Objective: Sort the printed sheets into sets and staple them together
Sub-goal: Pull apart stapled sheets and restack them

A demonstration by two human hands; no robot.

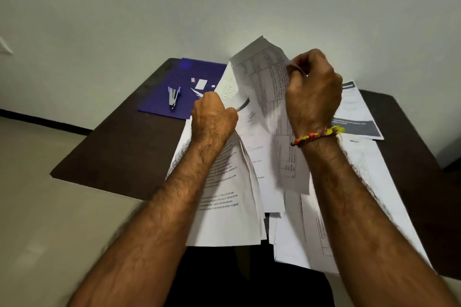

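My left hand (213, 117) grips a bundle of printed sheets (229, 207) at its upper edge and holds it up over the table. My right hand (313, 92) pinches one sheet with a printed table (269, 82) and lifts it away from the bundle. More printed sheets (369, 182) lie spread on the table under my right forearm. A silver stapler (173, 98) lies on a blue folder (169, 87) at the back left, apart from both hands.
A dark brown table (119, 152) stands against a pale wall. A sheet with dark bands (356, 117) lies at the back right. Small white slips (200, 83) rest on the folder. Pale floor runs along the table's left side.
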